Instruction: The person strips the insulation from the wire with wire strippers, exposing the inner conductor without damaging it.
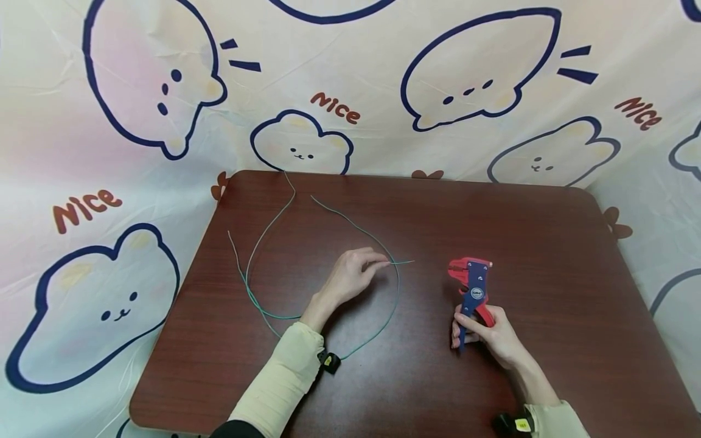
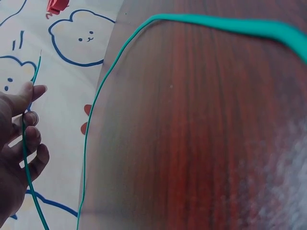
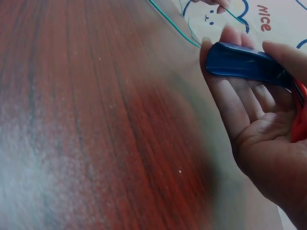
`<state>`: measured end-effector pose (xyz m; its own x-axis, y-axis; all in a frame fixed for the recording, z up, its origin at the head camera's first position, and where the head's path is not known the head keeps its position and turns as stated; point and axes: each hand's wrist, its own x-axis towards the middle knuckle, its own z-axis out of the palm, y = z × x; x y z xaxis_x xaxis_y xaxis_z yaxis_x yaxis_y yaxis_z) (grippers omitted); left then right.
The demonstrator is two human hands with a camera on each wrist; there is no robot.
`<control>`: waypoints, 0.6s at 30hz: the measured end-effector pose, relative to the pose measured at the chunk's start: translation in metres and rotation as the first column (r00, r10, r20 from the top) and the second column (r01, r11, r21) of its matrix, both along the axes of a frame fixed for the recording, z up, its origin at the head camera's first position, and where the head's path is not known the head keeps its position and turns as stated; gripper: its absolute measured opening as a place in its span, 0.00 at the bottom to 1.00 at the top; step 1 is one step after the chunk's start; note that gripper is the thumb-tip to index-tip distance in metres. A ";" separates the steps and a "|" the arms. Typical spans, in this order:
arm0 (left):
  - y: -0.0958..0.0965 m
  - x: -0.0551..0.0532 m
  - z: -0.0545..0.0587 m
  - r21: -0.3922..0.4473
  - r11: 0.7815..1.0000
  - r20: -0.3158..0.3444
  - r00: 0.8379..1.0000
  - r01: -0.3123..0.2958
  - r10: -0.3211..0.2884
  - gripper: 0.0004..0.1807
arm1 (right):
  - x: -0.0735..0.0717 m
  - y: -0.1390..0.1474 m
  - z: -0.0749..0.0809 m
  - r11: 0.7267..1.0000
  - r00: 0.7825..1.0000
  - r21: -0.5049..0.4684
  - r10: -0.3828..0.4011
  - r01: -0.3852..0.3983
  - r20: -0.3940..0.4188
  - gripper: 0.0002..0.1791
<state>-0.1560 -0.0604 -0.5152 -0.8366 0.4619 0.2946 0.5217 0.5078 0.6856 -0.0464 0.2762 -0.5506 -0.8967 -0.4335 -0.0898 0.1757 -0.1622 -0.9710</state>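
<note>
My left hand (image 1: 353, 272) pinches a thin green wire (image 1: 397, 292) between thumb and fingertips. A short end of it sticks out to the right, and in the left wrist view that wire end (image 2: 38, 64) has a thinner, pale tip. Farther right, my right hand (image 1: 495, 337) grips a wire stripper (image 1: 475, 285) with a red head and a blue and red body. The stripper's head points away from me, beyond the fingers. In the right wrist view its blue handle (image 3: 244, 62) lies across the fingers, with the red handle at the frame's edge.
Loose loops of green wire (image 1: 257, 243) spread over the left half of the dark brown table (image 1: 547, 243), one strand reaching the back edge. Behind the table hangs a pale cloth (image 1: 383, 67) printed with cartoon animals.
</note>
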 end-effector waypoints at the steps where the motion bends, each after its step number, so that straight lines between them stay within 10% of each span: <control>1: 0.000 0.000 0.000 0.000 1.000 0.001 1.000 0.000 0.000 0.08 | 0.000 0.000 0.000 1.000 1.000 0.000 0.000 0.000 -0.004 0.09; 18: 0.003 -0.001 -0.004 -0.027 1.000 -0.019 1.000 0.006 -0.007 0.08 | -0.001 -0.001 0.001 1.000 1.000 0.010 -0.013 0.013 0.004 0.11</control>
<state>-0.1569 -0.0579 -0.5196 -0.8278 0.4752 0.2982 0.5381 0.5222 0.6616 -0.0472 0.2756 -0.5501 -0.9019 -0.4205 -0.0982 0.1779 -0.1546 -0.9718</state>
